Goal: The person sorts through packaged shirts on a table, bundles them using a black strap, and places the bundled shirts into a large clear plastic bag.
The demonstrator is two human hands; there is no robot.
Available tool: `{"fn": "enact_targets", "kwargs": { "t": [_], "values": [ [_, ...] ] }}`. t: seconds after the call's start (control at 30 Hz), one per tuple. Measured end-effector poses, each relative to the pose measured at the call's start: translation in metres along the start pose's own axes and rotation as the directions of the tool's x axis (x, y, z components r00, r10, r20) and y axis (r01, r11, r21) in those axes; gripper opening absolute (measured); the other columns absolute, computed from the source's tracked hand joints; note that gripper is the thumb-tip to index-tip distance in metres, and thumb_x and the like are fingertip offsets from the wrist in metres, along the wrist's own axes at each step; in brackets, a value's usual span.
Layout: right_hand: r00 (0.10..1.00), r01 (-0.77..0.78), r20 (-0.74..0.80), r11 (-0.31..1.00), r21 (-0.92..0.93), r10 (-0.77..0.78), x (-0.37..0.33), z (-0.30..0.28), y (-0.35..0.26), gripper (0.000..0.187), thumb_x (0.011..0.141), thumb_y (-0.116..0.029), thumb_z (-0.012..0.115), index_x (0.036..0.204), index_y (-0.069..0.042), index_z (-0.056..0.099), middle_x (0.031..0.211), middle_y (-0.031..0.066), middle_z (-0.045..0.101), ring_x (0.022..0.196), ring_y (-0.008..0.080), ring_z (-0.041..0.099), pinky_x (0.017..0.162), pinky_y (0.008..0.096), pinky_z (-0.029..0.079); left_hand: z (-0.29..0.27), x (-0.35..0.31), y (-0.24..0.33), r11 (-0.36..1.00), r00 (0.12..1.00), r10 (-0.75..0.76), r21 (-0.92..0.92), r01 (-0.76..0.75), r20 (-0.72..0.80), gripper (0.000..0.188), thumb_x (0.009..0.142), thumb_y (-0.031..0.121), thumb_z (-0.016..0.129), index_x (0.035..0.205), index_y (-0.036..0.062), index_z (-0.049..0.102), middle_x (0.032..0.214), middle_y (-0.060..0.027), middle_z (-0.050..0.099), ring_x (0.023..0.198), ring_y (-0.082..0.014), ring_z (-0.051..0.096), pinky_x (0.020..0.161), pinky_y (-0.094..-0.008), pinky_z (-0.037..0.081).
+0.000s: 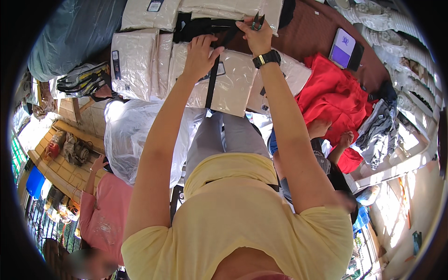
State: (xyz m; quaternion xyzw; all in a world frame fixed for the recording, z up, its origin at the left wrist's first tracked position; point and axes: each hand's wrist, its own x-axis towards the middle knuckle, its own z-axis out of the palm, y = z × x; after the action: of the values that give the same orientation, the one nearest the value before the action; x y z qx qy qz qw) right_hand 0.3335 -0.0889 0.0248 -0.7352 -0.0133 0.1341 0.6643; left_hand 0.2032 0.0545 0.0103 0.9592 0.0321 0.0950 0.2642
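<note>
Cream folded fabric in clear plastic packets lies in rows across the table in front of me. A bundle of black straps sits among the packets, and one black strap hangs down over the near packet. My left hand rests with fingers spread at the bundle's near edge, its thumb close to the hanging strap. To its right, my right hand is closed around small thread snips, blades pointing away from me. Its thumb and forefinger are at the strap's far end; whether they pinch it I cannot tell.
Red fabric is heaped at the right, where another person's hands handle it. Behind it lies a purple-and-white box. A large grey-green plastic bag stands far left. Clear plastic sheeting hangs near my left arm; a person in pink is beyond.
</note>
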Motion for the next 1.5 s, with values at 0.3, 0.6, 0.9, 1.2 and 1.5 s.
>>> {"fn": "enact_targets", "kwargs": {
  "t": [0.3,0.6,0.9,1.2,1.5],
  "values": [
    [0.96,0.257,0.259,0.71,-0.655,-0.109,-0.012,-0.013,-0.013,0.042,0.084,-0.044,0.062,0.098,-0.005,0.057,0.083,0.0168,0.066,0.081,0.0303,0.064,0.071,0.0408,0.049,0.036,0.037,-0.036,0.8,0.91,-0.285,-0.448,0.399,0.301,0.025,0.08,0.02,0.07,0.081,-0.0015,0.058,0.065,-0.0086,0.062,0.059,-0.0251,0.063,0.056,-0.0342,0.05],
    [0.683,0.216,0.589,0.651,-0.728,0.432,0.015,-0.022,0.027,0.051,0.094,-0.052,0.038,0.105,-0.005,0.054,0.093,0.0201,0.065,0.092,0.0366,0.062,0.077,0.0435,0.046,0.031,0.046,-0.039,0.641,0.854,-0.236,-0.586,0.495,0.464,0.031,0.083,-0.001,0.061,0.113,0.0023,0.062,0.067,-0.0032,0.062,0.065,-0.0063,0.058,0.056,-0.021,0.044],
    [0.62,0.034,0.654,0.818,-0.575,0.434,0.021,-0.011,0.058,0.048,0.09,-0.051,0.048,0.098,-0.006,0.065,0.088,0.0131,0.066,0.085,0.0269,0.06,0.076,0.0353,0.043,0.021,0.047,-0.032,0.654,0.802,-0.195,-0.534,0.535,0.565,0.037,0.078,-0.005,0.064,0.114,0.0049,0.063,0.075,-0.0046,0.067,0.066,-0.0046,0.056,0.059,-0.0194,0.042],
    [0.663,-0.174,0.621,0.892,-0.417,0.419,0.022,0.0,0.082,0.048,0.081,-0.047,0.065,0.086,0.001,0.066,0.072,0.0048,0.06,0.067,0.0137,0.052,0.064,0.0272,0.042,0.035,0.045,-0.039,0.578,0.8,-0.201,-0.591,0.562,0.565,0.041,0.076,-0.009,0.064,0.115,0.0036,0.062,0.082,-0.0052,0.068,0.07,-0.0063,0.059,0.061,-0.0197,0.045],
    [0.712,-0.172,0.551,0.869,-0.464,0.436,0.022,0.004,0.081,0.053,0.075,-0.051,0.069,0.086,0.001,0.069,0.077,0.0079,0.066,0.07,0.0158,0.059,0.067,0.0281,0.046,0.034,0.045,-0.036,0.536,0.818,-0.211,-0.637,0.554,0.534,0.04,0.074,-0.01,0.064,0.112,0.0034,0.064,0.08,-0.0051,0.067,0.067,-0.0065,0.059,0.061,-0.02,0.046]
  ]
}}
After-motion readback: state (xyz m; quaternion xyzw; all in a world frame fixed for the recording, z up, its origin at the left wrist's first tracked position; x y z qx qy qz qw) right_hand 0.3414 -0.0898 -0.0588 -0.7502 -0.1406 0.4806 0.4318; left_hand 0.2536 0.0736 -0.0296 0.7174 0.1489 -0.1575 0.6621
